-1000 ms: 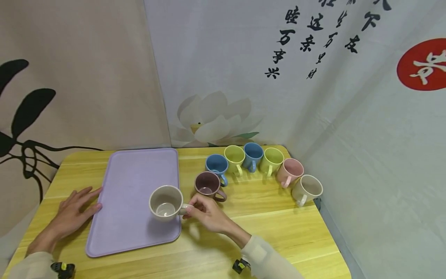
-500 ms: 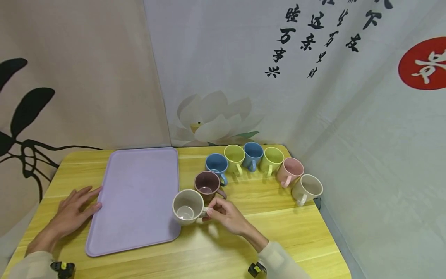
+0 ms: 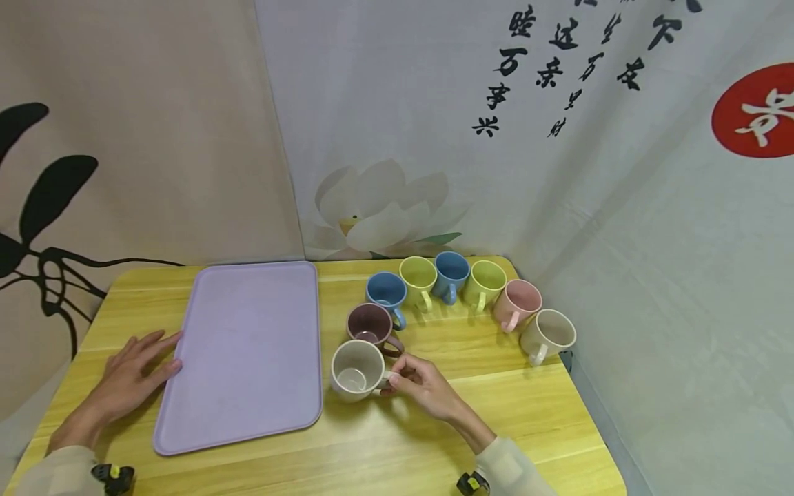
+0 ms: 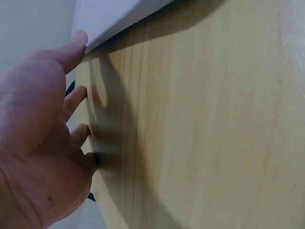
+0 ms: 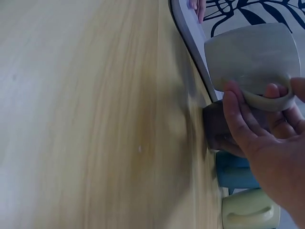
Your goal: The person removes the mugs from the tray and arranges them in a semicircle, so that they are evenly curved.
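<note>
My right hand (image 3: 431, 391) pinches a cream mug (image 3: 355, 391) by its handle, right of the tray's near corner. The mug is upright; whether its base touches the table is hard to tell. In the right wrist view, fingers (image 5: 238, 119) curl at the handle. Just behind stands a dark mauve mug (image 3: 362, 318), partly covered by the cream one. My left hand (image 3: 127, 379) lies with spread fingers at the left edge of a lilac tray (image 3: 248, 344). In the left wrist view its thumb (image 4: 74, 50) touches the tray's side.
Along the back right, a curved row holds blue mugs (image 3: 386, 289) (image 3: 451, 272), lime-green mugs (image 3: 418, 275) (image 3: 486, 279), a pink mug (image 3: 517, 303) and another cream mug (image 3: 547, 334) near the right edge. The wooden table (image 3: 471, 413) meets a printed curtain (image 3: 397, 103) behind.
My right hand has carried the cream mug rightward, from above the tray's right side to beyond its edge, in front of the mauve mug. The left hand has stayed put.
</note>
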Tool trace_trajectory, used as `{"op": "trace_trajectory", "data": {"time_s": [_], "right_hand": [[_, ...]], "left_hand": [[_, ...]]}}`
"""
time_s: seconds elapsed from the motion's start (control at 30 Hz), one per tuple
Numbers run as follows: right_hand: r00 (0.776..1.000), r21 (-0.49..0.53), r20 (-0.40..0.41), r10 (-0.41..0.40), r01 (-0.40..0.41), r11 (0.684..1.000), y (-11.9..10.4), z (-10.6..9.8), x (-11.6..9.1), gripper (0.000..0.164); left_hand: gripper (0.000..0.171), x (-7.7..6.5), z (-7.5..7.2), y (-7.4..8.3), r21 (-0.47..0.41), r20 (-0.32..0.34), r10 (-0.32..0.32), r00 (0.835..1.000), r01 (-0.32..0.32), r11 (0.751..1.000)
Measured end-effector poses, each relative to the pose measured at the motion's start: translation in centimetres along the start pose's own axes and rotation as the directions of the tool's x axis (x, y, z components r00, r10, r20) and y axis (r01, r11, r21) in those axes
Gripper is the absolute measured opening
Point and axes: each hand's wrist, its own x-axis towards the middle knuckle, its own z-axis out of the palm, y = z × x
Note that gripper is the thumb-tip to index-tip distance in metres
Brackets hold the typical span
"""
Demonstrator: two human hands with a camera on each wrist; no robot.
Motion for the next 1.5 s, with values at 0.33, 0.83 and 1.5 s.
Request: {"op": "trace_trajectory", "data": {"time_s": [0.33, 0.83, 1.5], "right_hand": [[1.0, -0.006, -0.002, 0.03, -0.03, 1.0, 0.6, -0.9, -0.6, 0.018], [0.999, -0.009, 0.009, 0.034, -0.034, 0.999, 1.0, -1.5, -1.1, 0.018], [0.998, -0.061, -0.008, 0.056, -0.057, 0.997, 1.7, -1.7, -1.4, 0.017]], "left_hand": [[0.068, 0.0, 0.0, 0.0, 0.003, 0.004, 0.004, 1.0, -0.004, 1.0], [0.069, 0.2, -0.3, 0.3, 0.011, 0.023, -0.009, 1.0, 0.009, 1.0], [0.068, 0.0, 0.0, 0.3, 0.003, 0.003, 0.0, 1.0, 0.0, 1.0]]}}
